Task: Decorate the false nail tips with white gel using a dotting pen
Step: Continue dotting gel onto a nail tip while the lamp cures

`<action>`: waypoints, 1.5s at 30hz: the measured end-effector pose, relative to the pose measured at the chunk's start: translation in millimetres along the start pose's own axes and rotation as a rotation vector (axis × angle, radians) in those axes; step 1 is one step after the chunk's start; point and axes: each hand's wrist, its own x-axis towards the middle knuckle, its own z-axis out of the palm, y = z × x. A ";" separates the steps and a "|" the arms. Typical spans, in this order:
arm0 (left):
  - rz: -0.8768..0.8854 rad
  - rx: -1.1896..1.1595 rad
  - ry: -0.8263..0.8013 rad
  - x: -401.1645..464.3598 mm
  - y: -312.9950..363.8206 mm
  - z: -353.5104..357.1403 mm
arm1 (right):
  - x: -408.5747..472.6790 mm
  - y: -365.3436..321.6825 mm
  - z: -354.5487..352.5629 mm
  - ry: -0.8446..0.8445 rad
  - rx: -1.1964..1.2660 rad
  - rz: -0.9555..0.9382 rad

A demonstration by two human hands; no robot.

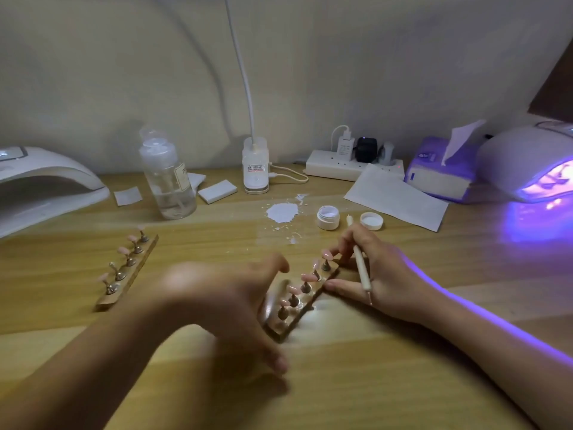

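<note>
A wooden holder (305,308) with several pink false nail tips (309,277) on metal stands lies slanted at the table's middle. My left hand (229,302), blurred, spreads its thumb and fingers along the holder's left side. My right hand (369,271) holds the white dotting pen (359,262) against its palm, while its fingertips touch the holder's far end and its thumb lies along the right edge. An open white gel jar (328,216) stands beyond, its lid (371,220) beside it. A second holder (128,270) with pink tips lies to the left.
White gel is smeared on the table (282,212). A clear pump bottle (167,175), a lamp base (255,166), a power strip (341,166) and a tissue box (440,172) line the back. One nail lamp (40,184) sits left; another (533,162) glows purple right.
</note>
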 end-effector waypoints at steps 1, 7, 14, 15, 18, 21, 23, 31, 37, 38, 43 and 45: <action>0.029 0.008 0.080 3.7 1.4 4.2 | -0.1 1.0 -1.5 0.004 -0.011 -0.009; 0.156 -0.146 0.348 13.9 -4.7 5.4 | -0.8 8.3 -21.8 0.037 -0.128 -0.035; 0.249 -0.278 0.582 37.9 -1.7 15.1 | 4.4 13.6 -83.9 0.020 0.057 0.135; 0.256 -0.281 0.607 42.6 0.1 14.7 | 8.1 14.7 -90.1 0.037 0.125 0.189; 0.265 -0.282 0.657 56.2 4.4 9.7 | 17.8 14.7 -100.3 0.064 0.370 0.377; 0.281 -0.358 0.687 66.8 7.1 7.8 | 13.1 8.2 -98.5 0.087 0.555 0.360; 0.290 -0.391 0.705 71.9 9.9 9.3 | 10.7 10.2 -94.5 0.157 0.614 0.343; 0.364 -0.434 0.848 83.1 13.2 21.0 | 11.5 11.1 -89.4 0.373 0.391 0.199; 0.342 -0.537 0.848 86.1 9.3 20.6 | 30.0 12.5 -83.5 0.530 0.675 0.353; 0.342 -0.555 0.848 85.9 9.3 20.5 | 35.8 14.6 -80.7 0.519 0.711 0.381; 0.348 -0.610 0.855 84.3 9.8 20.0 | 67.8 13.1 -63.6 0.468 0.585 0.360; 0.356 -0.630 0.852 84.4 9.8 19.8 | 78.3 9.5 -55.0 0.412 0.426 0.311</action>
